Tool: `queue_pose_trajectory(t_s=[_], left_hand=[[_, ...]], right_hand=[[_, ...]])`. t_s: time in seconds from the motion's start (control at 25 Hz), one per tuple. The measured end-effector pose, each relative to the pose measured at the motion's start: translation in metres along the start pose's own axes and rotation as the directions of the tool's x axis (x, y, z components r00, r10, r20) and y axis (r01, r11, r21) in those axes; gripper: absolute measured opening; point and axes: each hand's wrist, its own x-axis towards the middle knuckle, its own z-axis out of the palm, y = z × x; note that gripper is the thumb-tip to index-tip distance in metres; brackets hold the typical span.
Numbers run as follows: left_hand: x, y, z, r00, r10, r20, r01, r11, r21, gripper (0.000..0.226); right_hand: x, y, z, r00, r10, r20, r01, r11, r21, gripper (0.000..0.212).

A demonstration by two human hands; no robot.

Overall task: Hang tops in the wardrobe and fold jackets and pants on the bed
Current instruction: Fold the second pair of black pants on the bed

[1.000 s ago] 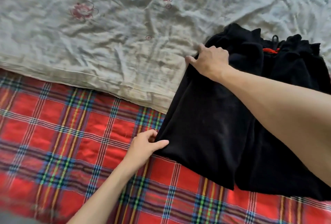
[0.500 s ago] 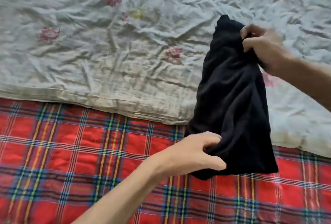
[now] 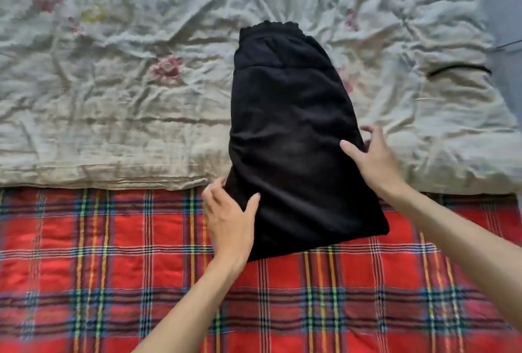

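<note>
Between my two hands, one folded pair of black pants (image 3: 293,141) spans one pale quilt (image 3: 127,98) and one red plaid blanket (image 3: 113,268), left hand (image 3: 230,225) and right hand (image 3: 372,160) touching opposite edges with fingers spread.

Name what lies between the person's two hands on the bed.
The folded black fabric pants lie between the left hand and the right hand, and each hand touches one side edge. The head view shows this.
</note>
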Motion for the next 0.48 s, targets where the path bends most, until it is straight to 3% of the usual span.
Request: queue_pose_trajectory(t_s=[0.08, 0.12, 0.2, 0.28, 0.32, 0.36, 0.4, 0.48], left_hand=[[-0.010, -0.004, -0.002, 0.948, -0.305, 0.089, 0.313, 0.945, -0.090, 0.054], [-0.021, -0.005, -0.003, 0.919, -0.371, 0.133, 0.381, 0.922, -0.063, 0.050], [-0.039, -0.009, -0.005, 0.905, -0.385, 0.183, 0.383, 0.922, 0.049, 0.049], [-0.050, -0.018, -0.005, 0.882, -0.431, 0.190, 0.420, 0.902, 0.099, 0.051], [-0.053, -0.021, -0.006, 0.846, -0.484, 0.224, 0.488, 0.872, 0.040, 0.054], [-0.055, -0.022, -0.008, 0.776, -0.553, 0.305, 0.599, 0.797, -0.079, 0.055], [-0.059, -0.020, -0.010, 0.670, -0.604, 0.432, 0.724, 0.659, -0.202, 0.053], [-0.064, -0.013, -0.014, 0.480, -0.551, 0.682, 0.877, 0.302, -0.373, 0.043]], right_hand=[[-0.042, 0.023, -0.006, 0.998, 0.048, 0.041, -0.045, 0.996, -0.081, 0.045], [-0.057, 0.032, -0.007, 0.995, 0.068, 0.075, -0.058, 0.990, -0.127, 0.040], [-0.074, 0.042, -0.009, 0.983, 0.115, 0.141, -0.097, 0.987, -0.131, 0.033], [-0.076, 0.036, -0.010, 0.954, 0.216, 0.208, -0.221, 0.975, 0.004, 0.029], [-0.074, 0.028, -0.010, 0.919, 0.291, 0.267, -0.343, 0.923, 0.174, 0.028], [-0.072, 0.020, -0.010, 0.867, 0.359, 0.345, -0.472, 0.813, 0.341, 0.027], [-0.071, 0.013, -0.012, 0.813, 0.400, 0.422, -0.571, 0.685, 0.452, 0.025], [-0.071, 0.000, -0.018, 0.747, 0.414, 0.520, -0.664, 0.501, 0.554, 0.013]])
